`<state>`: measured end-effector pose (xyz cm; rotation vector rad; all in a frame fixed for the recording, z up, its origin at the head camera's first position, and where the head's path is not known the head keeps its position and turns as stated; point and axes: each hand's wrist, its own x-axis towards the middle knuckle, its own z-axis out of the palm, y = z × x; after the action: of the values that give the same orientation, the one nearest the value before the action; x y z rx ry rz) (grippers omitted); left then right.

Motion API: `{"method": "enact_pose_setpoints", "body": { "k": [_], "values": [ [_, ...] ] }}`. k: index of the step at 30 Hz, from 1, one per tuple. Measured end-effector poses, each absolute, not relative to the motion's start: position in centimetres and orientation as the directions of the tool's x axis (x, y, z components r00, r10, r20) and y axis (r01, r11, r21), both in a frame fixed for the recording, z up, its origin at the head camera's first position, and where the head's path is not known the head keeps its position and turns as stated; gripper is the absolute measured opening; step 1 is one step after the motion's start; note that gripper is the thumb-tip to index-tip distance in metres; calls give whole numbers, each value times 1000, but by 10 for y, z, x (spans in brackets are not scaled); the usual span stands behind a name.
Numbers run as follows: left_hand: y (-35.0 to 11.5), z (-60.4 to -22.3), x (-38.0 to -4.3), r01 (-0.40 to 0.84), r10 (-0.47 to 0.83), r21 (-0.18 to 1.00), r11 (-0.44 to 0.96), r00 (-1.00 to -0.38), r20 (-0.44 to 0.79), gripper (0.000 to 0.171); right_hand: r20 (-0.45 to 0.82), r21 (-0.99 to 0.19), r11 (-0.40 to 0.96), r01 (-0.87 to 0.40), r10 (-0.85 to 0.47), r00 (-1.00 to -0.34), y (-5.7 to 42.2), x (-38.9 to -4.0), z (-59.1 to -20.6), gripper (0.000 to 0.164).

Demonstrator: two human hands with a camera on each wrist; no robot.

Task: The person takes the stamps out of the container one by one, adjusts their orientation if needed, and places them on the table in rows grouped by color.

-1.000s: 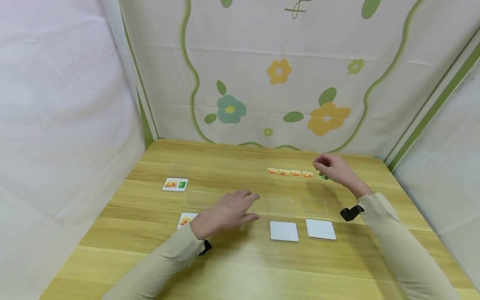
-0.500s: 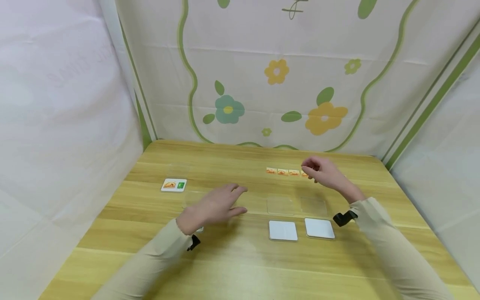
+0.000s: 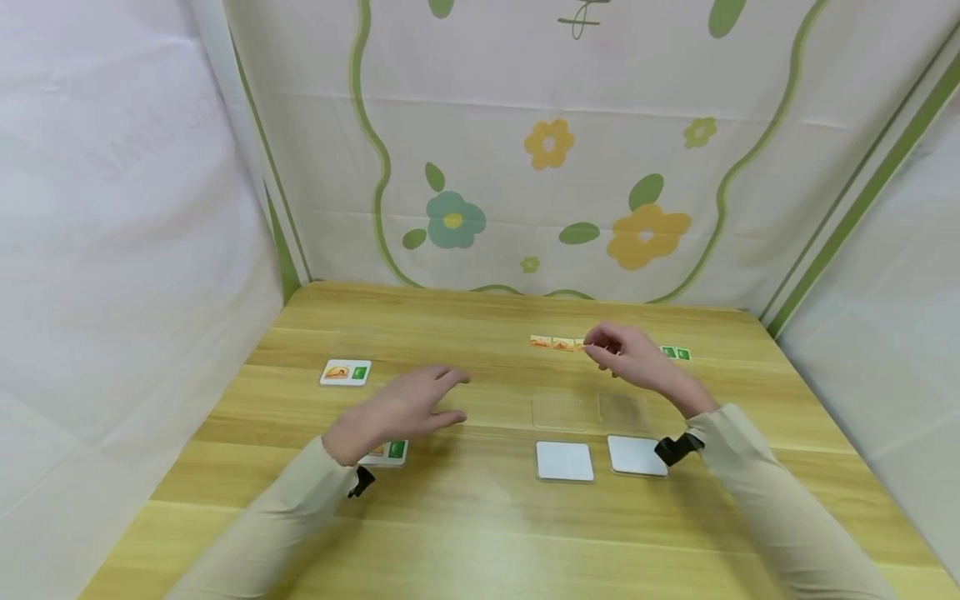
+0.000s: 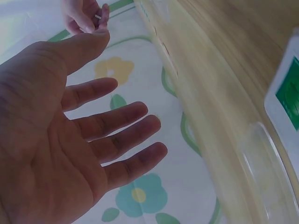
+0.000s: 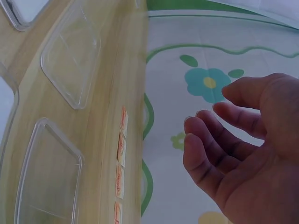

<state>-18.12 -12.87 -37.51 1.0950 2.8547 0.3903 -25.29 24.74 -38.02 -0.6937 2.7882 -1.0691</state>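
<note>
My left hand hovers over the left part of the table, fingers spread and nothing in them. Below its wrist lies a card with orange and green pictures, partly covered by the hand. Farther back on the left is a similar white card with an orange and a green picture. Held above the back row, my right hand has bent fingers and nothing between them. It hides part of a row of small orange picture pieces. The right wrist view shows several of these orange pieces apart from the fingers.
Two blank white cards, one at centre and one farther right, lie near the front. Behind them are clear plastic cases. Small green pieces lie right of the right hand. Fabric walls surround the wooden table.
Both hands have moved left. The right hand has gone from beside the green pieces to over the orange row, uncovering green pieces. The green part of the front-left card now shows.
</note>
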Motion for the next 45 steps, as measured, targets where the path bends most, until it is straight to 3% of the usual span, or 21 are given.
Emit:
{"method": "enact_pose_setpoints", "body": {
  "k": [27, 34, 45],
  "values": [
    [-192, -379, -178, 571, 591, 284, 770, -806, 17, 56, 48, -694, 601, -397, -511, -858, 202, -234, -388, 17],
    [-199, -378, -179, 587, 611, 289, 756, -792, 10, 50, 46, -713, 570, -409, -544, -838, 190, -233, -391, 15],
    [-215, -377, -187, 535, 594, 403, 742, -804, -28, 56, 73, -720, 524, -454, -593, -802, 166, -228, -396, 16]
  ]
}}
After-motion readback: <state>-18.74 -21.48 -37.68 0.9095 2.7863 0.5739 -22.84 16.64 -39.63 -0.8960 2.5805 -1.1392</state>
